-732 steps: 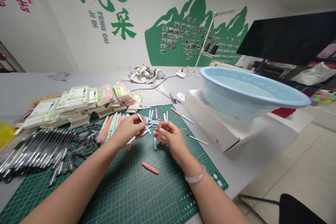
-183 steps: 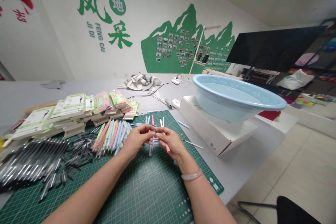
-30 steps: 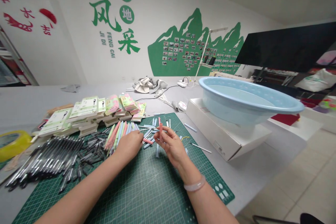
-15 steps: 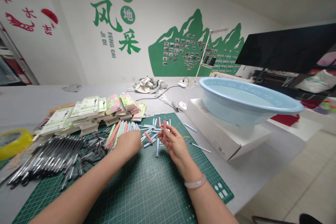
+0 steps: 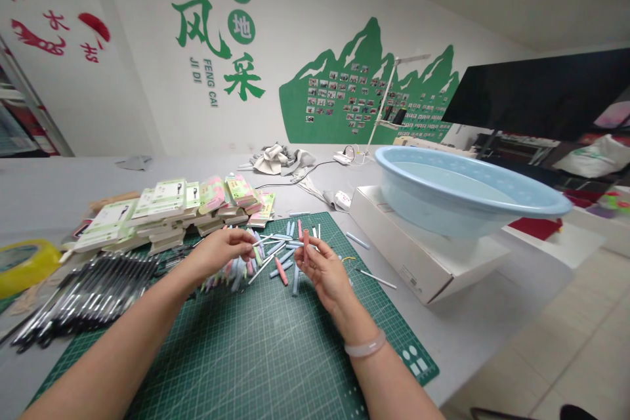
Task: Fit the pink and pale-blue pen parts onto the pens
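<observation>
My right hand (image 5: 325, 270) holds a pink pen barrel (image 5: 306, 241) upright between thumb and fingers, over the far part of the green cutting mat (image 5: 256, 354). Just to its left, my left hand (image 5: 222, 249) is closed in a pinch on a thin white refill (image 5: 262, 241) that points toward the barrel. Below and between the hands lie several loose pastel barrels and caps (image 5: 284, 264). A row of pink, green and blue pastel pens (image 5: 235, 270) lies partly hidden under my left hand.
A heap of black pens (image 5: 83, 292) covers the mat's left side, with stacked pen packs (image 5: 167, 205) behind it. A light blue basin (image 5: 462, 187) sits on a white box (image 5: 418, 252) at the right. At the far left edge is a yellow tape roll (image 5: 24, 262).
My left hand has lifted off the row of pastel pens and now pinches a thin white refill near the barrel. The right hand stays put with the pink barrel.
</observation>
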Demonstrator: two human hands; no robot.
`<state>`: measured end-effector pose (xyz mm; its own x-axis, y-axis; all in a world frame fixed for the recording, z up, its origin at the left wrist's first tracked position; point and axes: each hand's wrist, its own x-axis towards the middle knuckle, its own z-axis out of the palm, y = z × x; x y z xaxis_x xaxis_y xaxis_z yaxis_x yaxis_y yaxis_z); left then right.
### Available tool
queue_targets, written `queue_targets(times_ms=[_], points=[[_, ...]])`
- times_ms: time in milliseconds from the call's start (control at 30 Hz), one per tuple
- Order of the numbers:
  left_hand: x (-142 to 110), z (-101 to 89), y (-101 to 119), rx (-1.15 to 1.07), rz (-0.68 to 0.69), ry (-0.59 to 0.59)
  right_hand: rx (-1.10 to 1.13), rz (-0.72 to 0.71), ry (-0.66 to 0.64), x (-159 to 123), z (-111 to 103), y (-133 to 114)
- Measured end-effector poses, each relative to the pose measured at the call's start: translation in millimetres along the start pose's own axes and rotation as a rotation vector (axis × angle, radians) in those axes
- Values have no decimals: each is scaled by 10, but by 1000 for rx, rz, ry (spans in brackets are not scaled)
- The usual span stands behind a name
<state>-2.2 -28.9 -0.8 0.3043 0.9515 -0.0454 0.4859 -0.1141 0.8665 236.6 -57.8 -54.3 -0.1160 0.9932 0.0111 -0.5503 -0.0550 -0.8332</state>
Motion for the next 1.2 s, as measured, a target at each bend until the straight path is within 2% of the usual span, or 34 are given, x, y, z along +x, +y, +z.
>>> queue_targets(times_ms=[200, 433, 567, 667, 933, 1100, 1200], points=[[-53, 276, 93, -445, 24, 91, -54, -6, -31, -30, 58, 24], [65, 474, 361, -478, 270, 315, -102, -33, -122, -72, 124, 77], [75, 527, 494, -500, 265, 272, -93, -45, -139, -65, 117, 105], [60, 550, 559, -421, 271, 275, -81, -46, -142, -60, 116, 107], [101, 615, 523, -167, 299, 187, -54, -46, -149, -76, 123, 35], [156, 563, 585, -246, 289, 102, -12, -78, -102, -52, 90, -57], [266, 499, 548, -141, 334, 114, -2, -89, -80, -31, 60, -86]])
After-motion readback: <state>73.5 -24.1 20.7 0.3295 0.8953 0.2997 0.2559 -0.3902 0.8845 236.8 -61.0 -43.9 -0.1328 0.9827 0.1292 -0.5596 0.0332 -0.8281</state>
